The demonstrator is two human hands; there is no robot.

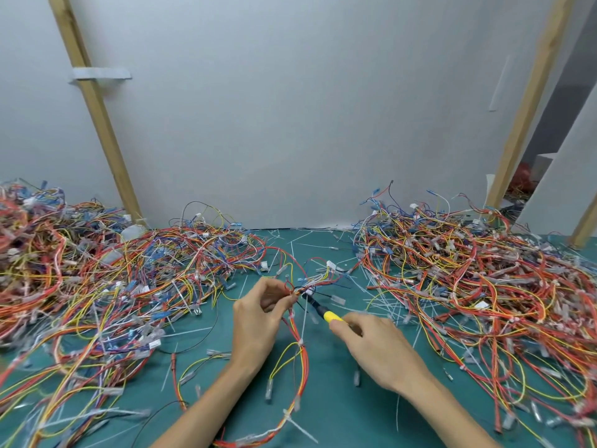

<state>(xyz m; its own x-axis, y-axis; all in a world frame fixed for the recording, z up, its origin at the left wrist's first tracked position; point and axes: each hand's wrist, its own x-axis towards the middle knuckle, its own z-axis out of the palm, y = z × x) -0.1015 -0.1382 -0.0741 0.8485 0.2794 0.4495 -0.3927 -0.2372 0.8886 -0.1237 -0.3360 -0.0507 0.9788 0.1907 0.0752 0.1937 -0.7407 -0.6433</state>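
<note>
My left hand [258, 318] pinches a wire harness [298, 360] of red, orange and yellow wires near its upper end, above a green mat [339, 409]. My right hand [378, 344] grips a tool with a yellow and black handle [326, 313]. The tool's dark tip [307, 297] points up and left into the harness, right next to my left fingertips. A white cable tie [303, 321] hangs from the bundle there. The harness loops down between my forearms, with more ties along it and a white connector [331, 265] at its far end.
Large tangled heaps of coloured wire harnesses lie on the left [97, 286] and on the right [484, 286]. Cut white cable tie pieces [381, 299] litter the mat. A white board [290, 108] with wooden posts [93, 101] closes the back.
</note>
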